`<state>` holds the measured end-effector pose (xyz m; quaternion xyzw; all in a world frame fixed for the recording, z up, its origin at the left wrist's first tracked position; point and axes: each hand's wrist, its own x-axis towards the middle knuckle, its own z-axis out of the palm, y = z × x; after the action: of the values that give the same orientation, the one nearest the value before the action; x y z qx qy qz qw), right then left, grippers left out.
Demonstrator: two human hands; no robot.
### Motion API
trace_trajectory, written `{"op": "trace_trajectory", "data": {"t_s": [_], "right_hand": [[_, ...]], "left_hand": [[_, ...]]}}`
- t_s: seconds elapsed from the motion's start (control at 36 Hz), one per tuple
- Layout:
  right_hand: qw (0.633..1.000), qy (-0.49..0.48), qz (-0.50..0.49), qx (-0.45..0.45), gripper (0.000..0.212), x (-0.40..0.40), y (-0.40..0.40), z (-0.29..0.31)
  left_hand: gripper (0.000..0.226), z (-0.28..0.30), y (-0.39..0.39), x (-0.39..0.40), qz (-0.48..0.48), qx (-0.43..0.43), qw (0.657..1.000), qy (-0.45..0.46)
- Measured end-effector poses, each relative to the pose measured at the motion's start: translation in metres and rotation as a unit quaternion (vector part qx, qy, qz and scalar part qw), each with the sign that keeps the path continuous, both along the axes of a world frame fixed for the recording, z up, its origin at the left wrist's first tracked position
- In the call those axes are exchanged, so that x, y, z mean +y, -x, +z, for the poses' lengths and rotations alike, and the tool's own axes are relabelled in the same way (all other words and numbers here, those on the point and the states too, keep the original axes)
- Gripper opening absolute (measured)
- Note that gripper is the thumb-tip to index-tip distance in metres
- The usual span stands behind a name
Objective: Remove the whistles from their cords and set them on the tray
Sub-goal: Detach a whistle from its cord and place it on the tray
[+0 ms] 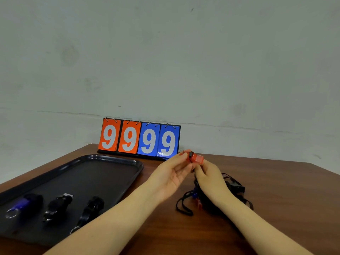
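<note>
A red whistle (pixel 195 157) with a small metal ring is held up above the table between both hands. My left hand (pixel 170 176) pinches its ring end and my right hand (pixel 210 178) grips its body from below. A heap of black cords (pixel 233 188) lies on the table under my right wrist, with small blue and red bits showing in it. On the black tray (pixel 103 173) at the left lie a blue whistle (pixel 24 204) and two black whistles (pixel 58 206) (pixel 92 208), side by side near its front.
A flip scoreboard (pixel 139 139) showing 9 9 9 9 on orange and blue cards stands at the table's back edge against the wall. The brown wooden table (pixel 276 181) extends to the right of the cord heap.
</note>
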<state>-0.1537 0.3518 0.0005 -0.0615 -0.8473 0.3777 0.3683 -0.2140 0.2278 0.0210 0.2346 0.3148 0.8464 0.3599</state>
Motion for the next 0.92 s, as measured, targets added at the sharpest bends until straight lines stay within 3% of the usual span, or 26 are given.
{"op": "trace_trajectory", "data": {"t_s": [0.22,0.64,0.75,0.92], "right_hand": [[0.992,-0.118,-0.024,-0.027,0.021,-0.004,-0.001,0.001],[0.972,-0.212,0.040,-0.094,0.024,-0.013,-0.003,0.000],[0.980,-0.166,0.051,-0.101,0.023,-0.010,-0.006,0.003],[0.995,-0.008,0.078,-0.054,0.025,-0.008,-0.008,0.005]], "left_hand": [[0.027,-0.006,0.008,0.000,0.053,0.009,0.998,-0.019],[0.020,-0.015,0.019,-0.005,0.183,0.207,0.955,0.109],[0.024,-0.021,0.025,-0.003,0.224,0.276,0.919,0.171],[0.026,-0.020,0.026,-0.003,0.251,0.375,0.865,0.219]]}}
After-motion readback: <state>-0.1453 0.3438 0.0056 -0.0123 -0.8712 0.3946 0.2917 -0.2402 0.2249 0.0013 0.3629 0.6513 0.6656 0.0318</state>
